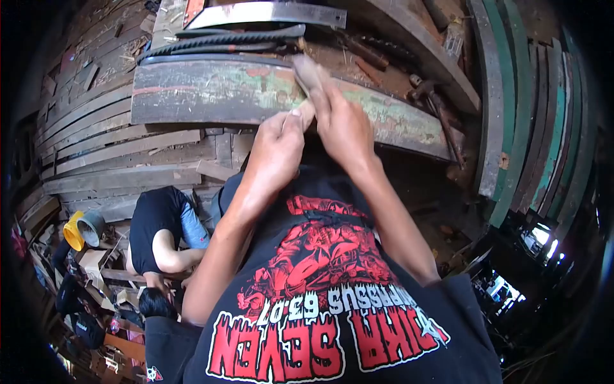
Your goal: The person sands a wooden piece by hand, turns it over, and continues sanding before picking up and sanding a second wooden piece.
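Our black printed shirt point(320, 307) fills the foreground. Beyond it our left hand point(281, 144) and right hand point(342, 125) meet, both closed on a small pale piece point(309, 72) pressed against the curved painted plank point(211, 93). Another person point(160, 230) crouches at left.

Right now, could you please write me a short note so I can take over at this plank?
Left hand: fingers bunched at the edge of the curved plank; hold unclear.
Right hand: closed on a small pale piece, pressed against the plank.
The plank lies across stacked boards, paint worn; how far the work has come cannot be read.
Another person crouches at lower left.
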Motion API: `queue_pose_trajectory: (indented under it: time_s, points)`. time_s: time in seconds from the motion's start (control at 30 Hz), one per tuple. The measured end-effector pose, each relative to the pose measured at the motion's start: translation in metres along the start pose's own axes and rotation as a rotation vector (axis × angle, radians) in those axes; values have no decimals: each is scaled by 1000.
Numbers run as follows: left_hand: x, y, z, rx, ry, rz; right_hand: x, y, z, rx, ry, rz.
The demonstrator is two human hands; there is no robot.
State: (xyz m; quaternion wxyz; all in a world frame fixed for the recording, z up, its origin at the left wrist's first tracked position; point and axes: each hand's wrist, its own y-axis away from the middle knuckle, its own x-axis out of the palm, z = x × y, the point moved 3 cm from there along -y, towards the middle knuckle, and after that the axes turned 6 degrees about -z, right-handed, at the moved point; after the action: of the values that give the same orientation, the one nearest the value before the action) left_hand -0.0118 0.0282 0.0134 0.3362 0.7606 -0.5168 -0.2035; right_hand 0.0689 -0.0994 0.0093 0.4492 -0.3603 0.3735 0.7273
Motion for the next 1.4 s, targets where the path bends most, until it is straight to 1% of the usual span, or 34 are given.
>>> queue_pose_trajectory:
  time_s: [0.03,0.07,0.17,0.2,0.23,0.37,0.4,0.47,0.57,0.6,0.63,0.7,0.73,0.83,0.87,0.93,0.97,1.03,1.07,1.1,1.17,1.2,1.27,1.33,1.4]
  points:
    - [1,-6,2,88,3,2,0,3,1,-24,-18,10]
    - [2,-13,17,161,5,-3,-3,17,4,-45,6,4]
    - [4,-3,16,97,58,-6,-3,2,7,34,-9,34]
    - [5,-2,12,71,49,-2,9,-12,-6,-43,1,-52]
    - [6,-2,7,55,42,-1,8,-1,-10,-33,-21,-58]
    - [4,-10,20,170,-12,10,7,21,-2,-83,-113,-83]
    - [4,-11,25,180,-39,-6,9,9,-4,-52,-106,-73]
    - [7,-10,16,136,-20,8,11,-9,-11,-27,-83,-69]
    - [6,-6,15,101,29,28,-5,22,3,41,-98,59]
    - [5,-4,17,108,20,8,-3,24,3,2,-72,16]
    - [5,-2,18,114,10,-13,1,18,2,0,-60,21]
    - [4,1,7,-4,56,-1,7,-11,-2,-11,-29,0]
    - [5,-1,9,7,66,19,9,-19,-6,-14,-25,2]
    - [1,-1,8,-19,66,66,3,18,-1,-124,-60,-60]
    - [-3,1,7,-9,48,60,3,19,1,-60,-32,-25]
    - [-4,2,0,20,-21,90,12,-7,-10,-67,-10,-5]
    - [-3,0,-2,21,23,107,11,-16,-15,-64,4,-12]
    - [-7,-2,-5,0,-13,122,5,8,-7,-127,-8,-23]
    - [-7,-4,-3,13,-15,112,1,14,-2,-126,-55,-42]
    - [-5,-2,4,10,-18,100,-2,20,2,-117,-105,-47]
    - [-5,1,10,-7,-37,93,2,-7,-3,-6,-5,42]
    - [-4,0,9,-16,-38,94,9,-20,-9,-11,34,48]
    - [-7,-7,4,1,-50,113,9,3,-14,-47,-57,-32]
    - [-6,-7,4,15,-47,79,11,21,-17,-50,-126,-50]
    - [-6,-2,1,5,-117,72,11,-3,-12,27,-42,49]
